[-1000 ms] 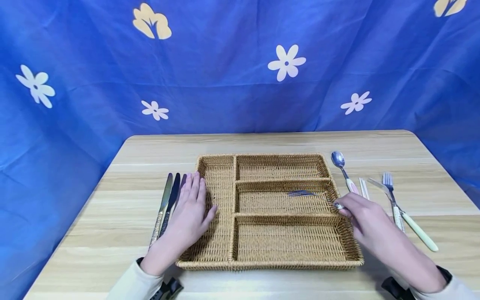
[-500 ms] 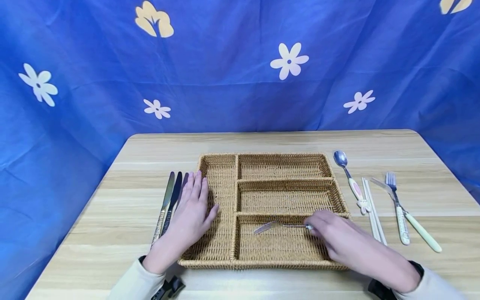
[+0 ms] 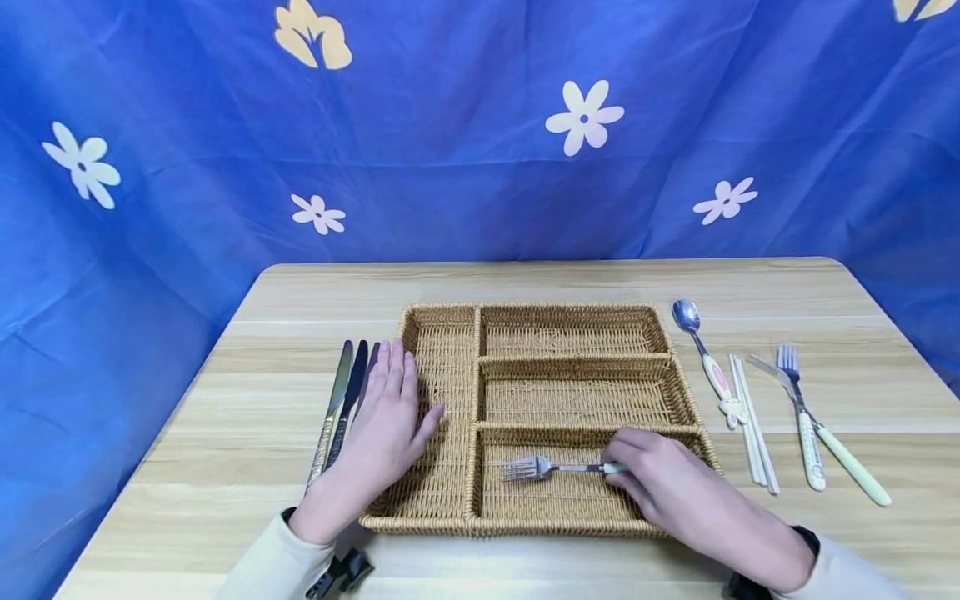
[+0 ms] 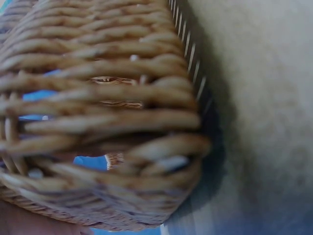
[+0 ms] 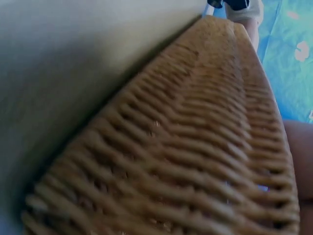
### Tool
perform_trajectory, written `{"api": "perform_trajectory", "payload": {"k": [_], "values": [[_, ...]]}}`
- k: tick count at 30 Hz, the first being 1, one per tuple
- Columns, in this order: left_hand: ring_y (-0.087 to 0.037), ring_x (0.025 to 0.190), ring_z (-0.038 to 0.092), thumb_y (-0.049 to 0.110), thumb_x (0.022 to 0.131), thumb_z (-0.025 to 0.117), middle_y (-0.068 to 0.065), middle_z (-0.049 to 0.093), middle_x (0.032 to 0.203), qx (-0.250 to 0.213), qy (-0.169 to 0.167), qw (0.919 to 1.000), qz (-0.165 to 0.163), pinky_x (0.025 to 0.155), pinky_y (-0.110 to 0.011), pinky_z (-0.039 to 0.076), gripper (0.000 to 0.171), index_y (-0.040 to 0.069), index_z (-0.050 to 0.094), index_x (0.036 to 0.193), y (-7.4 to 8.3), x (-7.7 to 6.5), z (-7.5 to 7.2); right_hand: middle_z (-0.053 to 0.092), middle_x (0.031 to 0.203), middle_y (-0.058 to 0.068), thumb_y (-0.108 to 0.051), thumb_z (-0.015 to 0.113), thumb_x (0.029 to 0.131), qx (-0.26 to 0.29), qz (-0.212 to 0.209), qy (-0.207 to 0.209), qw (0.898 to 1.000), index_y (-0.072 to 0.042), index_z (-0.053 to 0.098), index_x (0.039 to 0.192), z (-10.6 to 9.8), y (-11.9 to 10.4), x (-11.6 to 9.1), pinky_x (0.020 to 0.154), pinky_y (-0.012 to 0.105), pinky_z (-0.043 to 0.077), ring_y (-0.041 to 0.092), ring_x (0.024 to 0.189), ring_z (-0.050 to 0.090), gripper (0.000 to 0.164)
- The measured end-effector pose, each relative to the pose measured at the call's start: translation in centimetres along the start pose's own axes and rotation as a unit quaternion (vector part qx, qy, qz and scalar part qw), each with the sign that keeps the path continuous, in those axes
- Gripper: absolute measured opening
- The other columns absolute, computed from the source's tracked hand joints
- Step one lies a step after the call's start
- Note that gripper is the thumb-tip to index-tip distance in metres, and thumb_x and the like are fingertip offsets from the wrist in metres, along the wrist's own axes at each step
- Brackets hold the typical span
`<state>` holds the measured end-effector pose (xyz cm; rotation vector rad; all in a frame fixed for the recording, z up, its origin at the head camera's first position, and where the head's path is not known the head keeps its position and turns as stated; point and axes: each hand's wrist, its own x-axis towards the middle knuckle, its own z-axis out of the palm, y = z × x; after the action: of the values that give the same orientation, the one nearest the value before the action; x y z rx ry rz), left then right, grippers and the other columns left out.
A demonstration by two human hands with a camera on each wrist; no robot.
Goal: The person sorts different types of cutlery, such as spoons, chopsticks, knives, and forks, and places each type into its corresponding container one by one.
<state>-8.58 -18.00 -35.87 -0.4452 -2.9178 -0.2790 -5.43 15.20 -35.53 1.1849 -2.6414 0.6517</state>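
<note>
The right grip (image 3: 667,479) pinches the fork (image 3: 562,469) by its pale handle, its tines pointing left of that grip, within the basket's (image 3: 555,527) front compartment (whether it touches bottom, I cannot tell). The left grip (image 3: 381,433), straight-fingered, lies along the basket's left edge, knives (image 3: 339,387) just left of it.

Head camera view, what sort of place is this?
Likely an indoor tabletop set up for filming, though I can't be sure: a blue flowered cloth hangs behind a wood-grained table with a divided basket and knives on it.
</note>
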Motion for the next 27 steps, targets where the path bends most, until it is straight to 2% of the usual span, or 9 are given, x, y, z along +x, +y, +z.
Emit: {"api": "perform_trajectory", "payload": {"k": [4,8,13,18,24,27], "values": [[-0.046,0.143,0.000,0.039,0.099,0.050,-0.035,0.002,0.153,-0.011,-0.019,0.9996,-0.016,0.117,-0.055,0.013,0.078,-0.021,0.022,0.142,0.0,0.0,-0.1,0.057,0.078,-0.009,-0.013,0.078,0.076,-0.071,-0.015,0.031,0.997,-0.012,0.069,0.082,0.3,-0.4,0.3,0.062,0.021,0.054,0.005,0.070,0.055,0.011],[-0.044,0.144,-0.001,0.040,0.099,0.050,-0.034,0.001,0.153,-0.013,-0.026,0.9994,-0.021,0.117,-0.054,0.011,0.079,-0.019,0.021,0.143,0.2,0.0,-0.2,0.060,0.073,-0.010,-0.017,0.080,0.073,-0.116,-0.029,0.051,0.991,-0.015,0.070,0.078,0.5,-0.8,0.6,0.062,0.026,0.055,0.008,0.070,0.055,0.011],[-0.045,0.143,0.000,0.039,0.099,0.051,-0.035,0.003,0.153,-0.008,-0.022,0.9996,-0.017,0.117,-0.054,0.011,0.077,-0.020,0.024,0.142,0.2,0.0,-0.2,0.061,0.068,-0.011,-0.018,0.082,0.073,-0.118,-0.005,0.025,0.993,-0.019,0.067,0.072,0.6,-1.2,0.8,0.048,0.024,0.049,0.008,0.061,0.058,0.015],[-0.046,0.143,0.002,0.037,0.098,0.053,-0.036,0.007,0.152,-0.002,-0.014,0.9998,-0.010,0.117,-0.055,0.013,0.076,-0.020,0.026,0.141,0.2,0.0,-0.2,0.058,0.062,-0.014,-0.017,0.082,0.073,-0.109,0.012,-0.001,0.994,-0.023,0.058,0.062,0.8,-1.2,1.1,0.039,0.021,0.040,0.005,0.051,0.053,0.027],[-0.047,0.143,0.005,0.034,0.097,0.056,-0.038,0.012,0.151,-0.001,-0.005,1.0000,0.001,0.117,-0.054,0.012,0.075,-0.021,0.028,0.140,0.1,0.0,-0.3,0.049,0.055,-0.014,-0.003,0.076,0.073,-0.129,0.014,0.008,0.992,-0.023,0.045,0.056,1.1,-0.9,1.3,0.036,0.022,0.032,0.002,0.045,0.041,0.041],[-0.048,0.142,0.006,0.033,0.096,0.057,-0.038,0.014,0.150,0.001,-0.001,1.0000,0.003,0.116,-0.055,0.012,0.074,-0.021,0.030,0.139,0.1,-0.1,-0.2,0.046,0.052,-0.013,0.010,0.064,0.067,-0.144,0.019,0.006,0.989,-0.023,0.041,0.054,1.2,-0.8,1.4,0.035,0.022,0.029,0.003,0.044,0.037,0.042]]}}
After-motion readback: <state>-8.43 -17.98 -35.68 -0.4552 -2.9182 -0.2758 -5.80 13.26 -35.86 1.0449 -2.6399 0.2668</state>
